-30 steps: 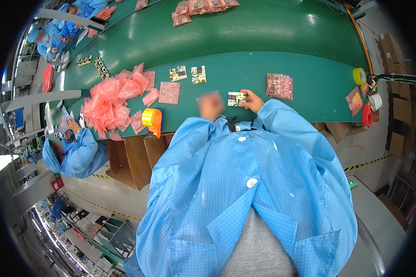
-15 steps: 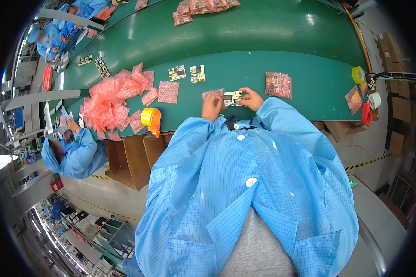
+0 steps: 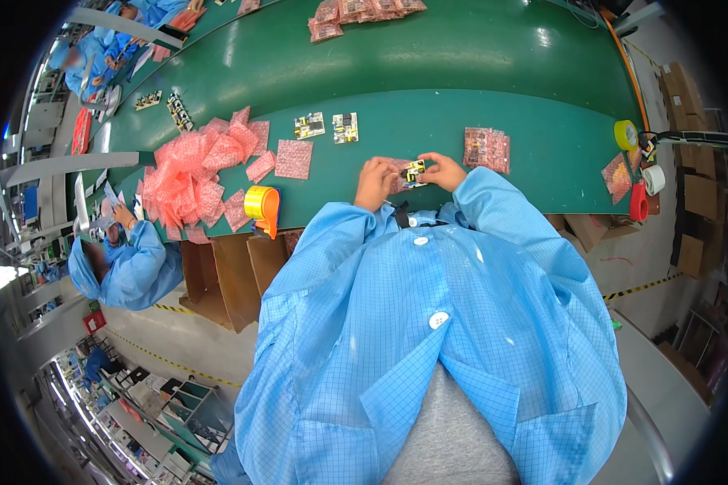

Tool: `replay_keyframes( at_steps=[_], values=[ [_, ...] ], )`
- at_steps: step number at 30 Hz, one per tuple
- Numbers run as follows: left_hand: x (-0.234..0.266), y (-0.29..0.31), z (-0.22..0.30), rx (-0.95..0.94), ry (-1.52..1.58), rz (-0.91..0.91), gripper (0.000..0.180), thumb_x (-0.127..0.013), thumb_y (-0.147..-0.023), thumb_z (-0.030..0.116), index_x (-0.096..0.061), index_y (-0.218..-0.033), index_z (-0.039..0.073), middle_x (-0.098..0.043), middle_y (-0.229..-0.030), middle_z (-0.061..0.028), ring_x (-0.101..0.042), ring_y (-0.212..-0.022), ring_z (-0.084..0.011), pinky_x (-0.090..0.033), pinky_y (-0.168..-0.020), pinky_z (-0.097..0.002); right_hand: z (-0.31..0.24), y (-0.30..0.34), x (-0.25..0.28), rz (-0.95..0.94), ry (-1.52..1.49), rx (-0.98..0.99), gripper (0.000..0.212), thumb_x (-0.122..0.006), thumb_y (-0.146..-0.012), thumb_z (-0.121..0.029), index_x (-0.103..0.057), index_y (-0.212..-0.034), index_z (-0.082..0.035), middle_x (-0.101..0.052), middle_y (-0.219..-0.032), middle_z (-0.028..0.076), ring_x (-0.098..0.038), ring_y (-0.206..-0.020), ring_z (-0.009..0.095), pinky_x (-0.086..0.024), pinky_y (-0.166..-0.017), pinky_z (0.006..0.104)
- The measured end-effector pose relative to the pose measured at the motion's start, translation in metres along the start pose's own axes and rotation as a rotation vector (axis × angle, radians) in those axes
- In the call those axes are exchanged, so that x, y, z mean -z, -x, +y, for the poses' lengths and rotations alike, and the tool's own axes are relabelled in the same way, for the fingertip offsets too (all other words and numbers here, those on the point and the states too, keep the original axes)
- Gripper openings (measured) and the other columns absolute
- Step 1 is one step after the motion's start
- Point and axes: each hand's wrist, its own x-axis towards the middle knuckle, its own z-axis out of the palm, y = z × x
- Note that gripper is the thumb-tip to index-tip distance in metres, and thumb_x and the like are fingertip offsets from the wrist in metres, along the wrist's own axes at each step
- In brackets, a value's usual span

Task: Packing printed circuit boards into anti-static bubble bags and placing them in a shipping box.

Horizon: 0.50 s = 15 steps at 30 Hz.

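Close to the near edge of the green table, my left hand (image 3: 374, 183) is closed on a pink bubble-wrap bag (image 3: 398, 179). My right hand (image 3: 443, 171) pinches the right end of a small circuit board (image 3: 414, 170) with black and yellow parts. The board's left part is covered by the bag and appears to be inside it. Two similar boards, a left one (image 3: 309, 124) and a right one (image 3: 345, 128), lie farther off. To the right sits a stack of bagged boards (image 3: 487, 149).
Left of my hands are a flat bubble bag (image 3: 294, 158), a heap of pink bags (image 3: 190, 174) and a yellow-and-orange tape dispenser (image 3: 262, 206). More bagged boards (image 3: 356, 11) lie at the far side. Tape rolls (image 3: 626, 135) are at the right end. A co-worker (image 3: 129, 263) sits at left.
The board has shifted left into the pink bag, so less of it shows. My hands stay close together, the bag now between them.
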Motion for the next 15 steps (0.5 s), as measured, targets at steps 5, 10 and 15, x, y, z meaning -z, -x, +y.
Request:
replay_keyframes(
  at_steps=[5,10,15],
  values=[
    [-0.003,-0.008,0.01,-0.028,0.044,0.024,0.007,-0.066,-0.079,0.011,-0.065,-0.085,0.007,-0.06,-0.098,-0.0089,-0.053,-0.096,-0.0301,-0.042,-0.085,-0.0385,-0.007,-0.001,-0.002,0.146,-0.133,-0.03,0.06,-0.075,-0.077,-0.012,-0.047,-0.128,-0.001,-0.069,-0.091,0.012,-0.065,-0.086,0.016,-0.05,-0.076,0.0273],
    [-0.008,-0.018,0.021,0.058,0.019,0.056,0.007,-0.069,-0.079,0.015,-0.068,-0.085,0.012,-0.06,-0.109,-0.0052,-0.05,-0.106,-0.0281,-0.035,-0.092,-0.0406,-0.006,-0.002,-0.007,0.136,-0.062,-0.008,0.063,-0.075,-0.076,-0.013,-0.044,-0.129,0.0,-0.068,-0.092,0.012,-0.064,-0.088,0.016,-0.049,-0.075,0.0267],
    [-0.01,-0.019,0.028,0.068,-0.043,0.083,0.008,-0.07,-0.078,0.02,-0.069,-0.085,0.017,-0.055,-0.124,-0.0021,-0.042,-0.118,-0.0271,-0.027,-0.099,-0.0424,-0.006,-0.001,-0.005,0.278,-0.111,-0.124,0.069,-0.076,-0.075,-0.015,-0.04,-0.132,0.0,-0.067,-0.094,0.012,-0.062,-0.085,0.016,-0.048,-0.074,0.028]
  ],
)
